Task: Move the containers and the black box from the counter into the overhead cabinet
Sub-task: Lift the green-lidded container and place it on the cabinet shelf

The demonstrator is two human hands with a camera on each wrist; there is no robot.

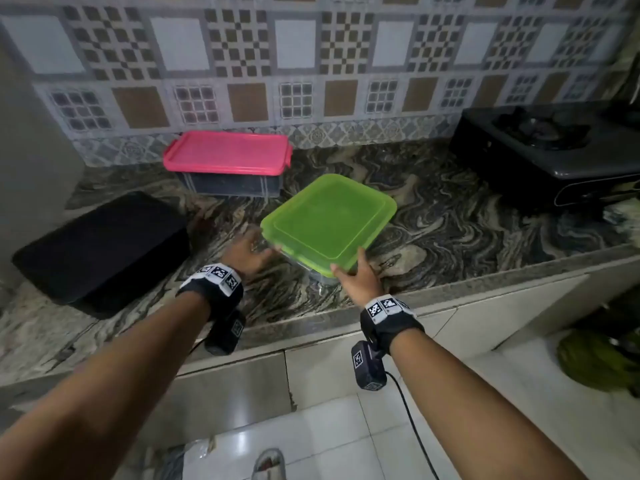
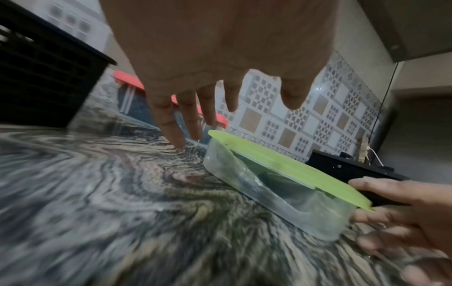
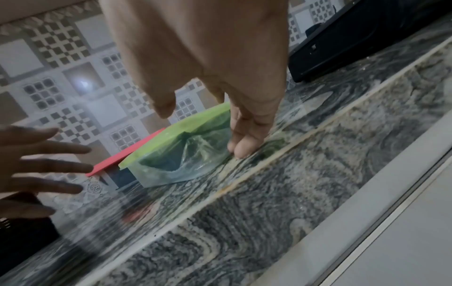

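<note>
Nothing is yet stored: beside the pink-lidded container (image 1: 227,161) and black box (image 1: 104,247), the green-lidded container (image 1: 329,220) is pinched on the counter (image 1: 450,230) by the right hand (image 1: 356,277), approached by the spread-fingered left hand (image 1: 247,252).

your right hand (image 3: 220,77) is gripping the green-lidded container (image 3: 181,149) at frame center, fingers down its right side; your left hand (image 3: 36,164) is spreading open at left.

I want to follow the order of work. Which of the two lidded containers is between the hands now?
The green-lidded container, nearest the counter's front edge. The pink-lidded container stands untouched by the tiled wall.
</note>
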